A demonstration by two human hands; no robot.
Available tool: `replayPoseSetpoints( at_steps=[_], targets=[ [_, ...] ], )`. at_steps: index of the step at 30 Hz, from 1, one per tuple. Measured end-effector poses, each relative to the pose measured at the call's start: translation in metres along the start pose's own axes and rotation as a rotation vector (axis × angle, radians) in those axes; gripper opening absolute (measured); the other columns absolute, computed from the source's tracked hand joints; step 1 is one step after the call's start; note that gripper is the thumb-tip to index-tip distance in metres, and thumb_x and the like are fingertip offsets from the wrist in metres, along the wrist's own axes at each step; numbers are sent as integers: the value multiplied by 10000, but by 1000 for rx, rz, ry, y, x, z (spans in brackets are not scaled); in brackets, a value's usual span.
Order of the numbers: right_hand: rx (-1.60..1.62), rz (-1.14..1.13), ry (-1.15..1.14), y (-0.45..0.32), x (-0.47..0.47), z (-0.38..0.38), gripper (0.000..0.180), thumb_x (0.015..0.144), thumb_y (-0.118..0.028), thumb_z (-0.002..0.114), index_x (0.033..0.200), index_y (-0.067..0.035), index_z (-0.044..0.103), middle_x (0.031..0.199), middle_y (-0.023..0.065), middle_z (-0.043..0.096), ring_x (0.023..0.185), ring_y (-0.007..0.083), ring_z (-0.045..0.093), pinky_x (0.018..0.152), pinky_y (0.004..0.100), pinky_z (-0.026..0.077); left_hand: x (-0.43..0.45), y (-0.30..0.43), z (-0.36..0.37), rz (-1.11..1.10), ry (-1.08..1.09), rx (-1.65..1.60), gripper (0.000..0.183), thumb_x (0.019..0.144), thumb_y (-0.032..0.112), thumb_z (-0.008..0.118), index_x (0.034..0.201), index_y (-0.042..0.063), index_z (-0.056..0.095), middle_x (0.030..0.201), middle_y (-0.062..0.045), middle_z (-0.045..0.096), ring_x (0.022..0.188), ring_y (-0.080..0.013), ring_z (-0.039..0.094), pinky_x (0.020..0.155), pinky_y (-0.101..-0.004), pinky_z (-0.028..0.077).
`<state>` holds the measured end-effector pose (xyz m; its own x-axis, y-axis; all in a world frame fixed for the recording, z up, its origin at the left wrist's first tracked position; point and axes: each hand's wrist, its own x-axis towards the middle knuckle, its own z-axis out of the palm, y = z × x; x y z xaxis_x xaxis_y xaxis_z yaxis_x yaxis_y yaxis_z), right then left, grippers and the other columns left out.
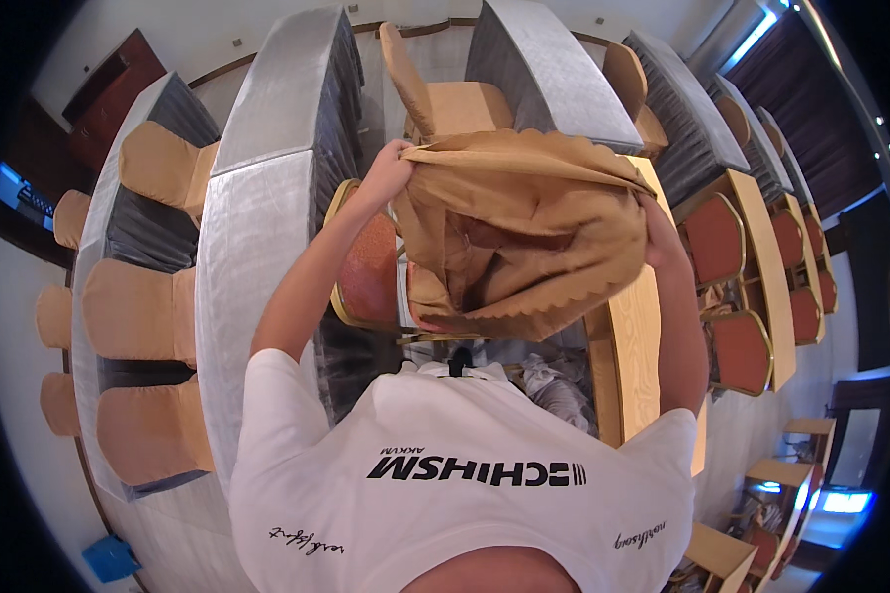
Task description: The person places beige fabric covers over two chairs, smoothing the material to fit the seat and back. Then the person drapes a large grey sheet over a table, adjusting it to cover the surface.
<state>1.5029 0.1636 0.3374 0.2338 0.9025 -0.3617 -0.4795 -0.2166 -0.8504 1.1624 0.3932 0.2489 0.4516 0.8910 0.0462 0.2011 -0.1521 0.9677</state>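
Note:
A tan fabric chair cover (534, 178) is stretched between both hands, its opening spread and its scalloped edge showing. My left hand (394, 170) grips the cover's upper left corner. At the cover's right side, my right hand (654, 230) holds the edge, its fingers partly hidden by the cloth. Beneath the cover stands a banquet chair with a red padded backrest (371, 270) and a gold metal frame; its seat is mostly hidden by the cloth.
Long tables with silver-grey cloths (256, 222) run along the left. Chairs in tan covers (137, 307) stand beside them. Right of me is a bare wooden table (638, 356), with uncovered red chairs (716, 237) beyond. Crumpled cloth (556, 389) lies low near my body.

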Motion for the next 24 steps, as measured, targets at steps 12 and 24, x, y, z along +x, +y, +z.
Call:
replayPoseSetpoints(
  at_steps=[12,24],
  targets=[
    [-1130,78,-366,0,-51,43,479,723,-203,684,1109,26,517,1023,95,587,894,169,561,800,305,451,-19,18,-38,376,-325,1228,226,740,161,562,915,42,484,900,-134,569,764,-334,589,622,-422,455],
    [-559,-33,-103,175,26,24,214,821,-96,517,977,37,577,857,62,617,788,128,568,707,278,462,-15,-133,-94,307,71,1174,302,756,127,499,1058,108,511,1011,-126,567,1005,-283,515,818,-424,384]
  ],
)
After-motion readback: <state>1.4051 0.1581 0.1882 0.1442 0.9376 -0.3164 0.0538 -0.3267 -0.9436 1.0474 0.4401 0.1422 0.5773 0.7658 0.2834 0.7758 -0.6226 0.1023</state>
